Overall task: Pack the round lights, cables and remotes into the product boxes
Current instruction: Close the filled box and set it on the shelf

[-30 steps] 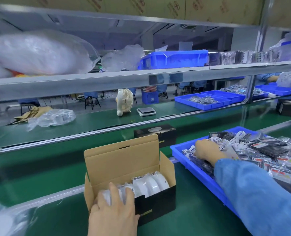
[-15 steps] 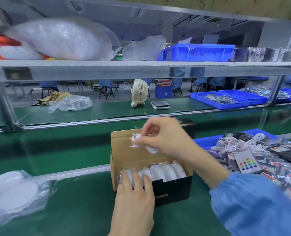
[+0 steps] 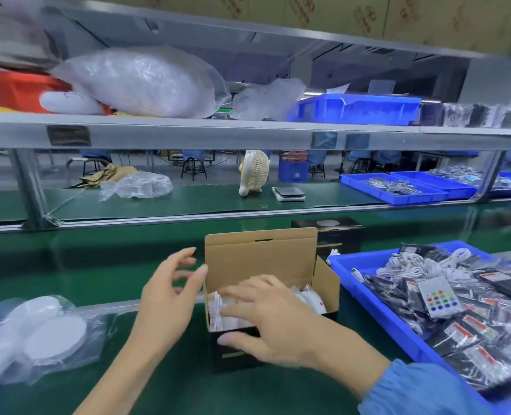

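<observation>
Now the right hand (image 3: 273, 320) lies flat over the open product box (image 3: 266, 283) at six o'clock on the green counter (image 3: 77, 274), its grip spread, fingers straight and pressing down on the contents. Half a second ago that hand was lifted above the box, pinching a small white cable bundle; the white cable (image 3: 217, 310) now sits inside, against the box's nine o'clock wall, beside the bagged round lights (image 3: 311, 299) standing on edge toward three o'clock. So the cable step for this box looks done.

The left hand (image 3: 170, 295) has come off the box front, where it was steadying the lights. It hovers just beside the box's nine o'clock wall, grip spread and loose, holding nothing, thumb near the top edge of the wall.

Whether a remote is in the box cannot be told, since the right hand covers much of the opening. The lid flap stands upright at twelve o'clock, so closing is not yet done. Bagged remotes (image 3: 438, 298) and more cables fill the blue tray (image 3: 365, 295) at three o'clock. Spare round lights in a clear bag (image 3: 41, 336) lie at nine o'clock.
</observation>
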A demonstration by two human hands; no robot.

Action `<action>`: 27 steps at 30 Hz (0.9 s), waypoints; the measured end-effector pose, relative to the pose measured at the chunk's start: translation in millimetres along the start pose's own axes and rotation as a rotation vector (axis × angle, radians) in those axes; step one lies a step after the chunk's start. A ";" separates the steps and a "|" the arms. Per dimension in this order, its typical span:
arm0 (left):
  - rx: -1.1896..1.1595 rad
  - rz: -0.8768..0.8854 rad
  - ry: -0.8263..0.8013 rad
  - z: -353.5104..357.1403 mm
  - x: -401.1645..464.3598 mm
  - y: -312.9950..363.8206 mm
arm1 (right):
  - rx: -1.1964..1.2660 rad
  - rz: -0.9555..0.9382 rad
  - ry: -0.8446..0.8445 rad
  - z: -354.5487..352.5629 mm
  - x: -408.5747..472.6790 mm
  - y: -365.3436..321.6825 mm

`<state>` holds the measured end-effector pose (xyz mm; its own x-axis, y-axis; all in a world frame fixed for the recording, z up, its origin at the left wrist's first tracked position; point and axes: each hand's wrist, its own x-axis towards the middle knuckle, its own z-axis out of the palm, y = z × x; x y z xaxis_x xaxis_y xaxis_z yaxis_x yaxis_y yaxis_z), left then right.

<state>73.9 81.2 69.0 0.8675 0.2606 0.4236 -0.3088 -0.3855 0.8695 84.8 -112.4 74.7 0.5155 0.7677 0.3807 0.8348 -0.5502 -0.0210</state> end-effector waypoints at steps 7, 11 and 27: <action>-0.401 -0.306 -0.323 25.4 -7.9 -45.5 | 0.975 0.824 0.549 -14.9 -56.2 96.2; -0.383 -0.163 -0.262 31.5 -8.8 -45.9 | 1.512 0.753 0.372 7.5 -65.6 93.7; -0.309 0.064 -0.174 31.8 -23.6 -22.3 | 1.181 0.517 0.360 17.3 -82.0 71.6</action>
<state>72.7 55.4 31.5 0.8880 0.0793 0.4529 -0.4445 -0.1037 0.8898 105.6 -209.1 26.0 0.8941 0.3294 0.3033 0.3204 0.0027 -0.9473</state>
